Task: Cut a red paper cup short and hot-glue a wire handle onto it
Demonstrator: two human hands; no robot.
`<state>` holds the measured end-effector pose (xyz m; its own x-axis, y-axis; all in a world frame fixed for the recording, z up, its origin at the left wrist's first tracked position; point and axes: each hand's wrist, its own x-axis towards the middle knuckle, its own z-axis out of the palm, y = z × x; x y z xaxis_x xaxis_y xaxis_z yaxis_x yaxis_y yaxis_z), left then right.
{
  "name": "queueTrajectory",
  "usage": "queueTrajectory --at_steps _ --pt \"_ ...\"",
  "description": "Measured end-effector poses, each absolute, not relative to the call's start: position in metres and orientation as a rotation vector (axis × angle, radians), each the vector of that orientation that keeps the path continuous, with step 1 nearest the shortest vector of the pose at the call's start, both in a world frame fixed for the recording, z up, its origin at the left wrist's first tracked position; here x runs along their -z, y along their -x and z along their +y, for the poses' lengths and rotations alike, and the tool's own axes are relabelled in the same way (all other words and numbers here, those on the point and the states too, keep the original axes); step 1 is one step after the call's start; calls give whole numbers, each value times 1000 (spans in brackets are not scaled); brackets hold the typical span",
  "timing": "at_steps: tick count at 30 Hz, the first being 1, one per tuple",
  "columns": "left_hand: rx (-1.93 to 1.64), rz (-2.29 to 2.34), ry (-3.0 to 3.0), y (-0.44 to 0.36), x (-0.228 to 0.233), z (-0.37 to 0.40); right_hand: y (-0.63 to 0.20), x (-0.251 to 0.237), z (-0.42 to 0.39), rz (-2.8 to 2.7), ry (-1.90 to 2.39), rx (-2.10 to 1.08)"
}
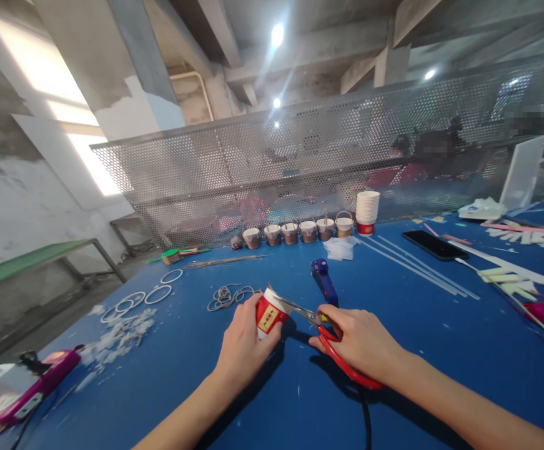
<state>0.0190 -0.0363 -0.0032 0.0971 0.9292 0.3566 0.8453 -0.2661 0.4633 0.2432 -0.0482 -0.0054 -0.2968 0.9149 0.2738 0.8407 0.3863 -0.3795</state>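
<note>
Small red-and-white cup [268,317], gold-labelled, held tilted, red-handled scissors [328,337], metal blades at cup's rim

Red cup [268,316], scissors [315,317] at rim [278,300]

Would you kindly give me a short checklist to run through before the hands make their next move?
1. Red-and-white cup held: ok, in the left hand.
2. Scissors gripped: ok, red handles in the right hand.
3. Blades at the cup's rim: ok, they reach across it.
4. Blades around the cup's wall: cannot tell, too small to see.
5. Left fingers well clear of the blades: not ok, they sit close.
6. Glue gun switched off: cannot tell.
</note>
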Motion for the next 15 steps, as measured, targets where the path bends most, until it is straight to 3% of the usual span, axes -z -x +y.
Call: queueTrajectory --at_steps 15 --pt "-879 1797 -2146 -21 2 -38 -241 4 -49 -2211 1481 -317"
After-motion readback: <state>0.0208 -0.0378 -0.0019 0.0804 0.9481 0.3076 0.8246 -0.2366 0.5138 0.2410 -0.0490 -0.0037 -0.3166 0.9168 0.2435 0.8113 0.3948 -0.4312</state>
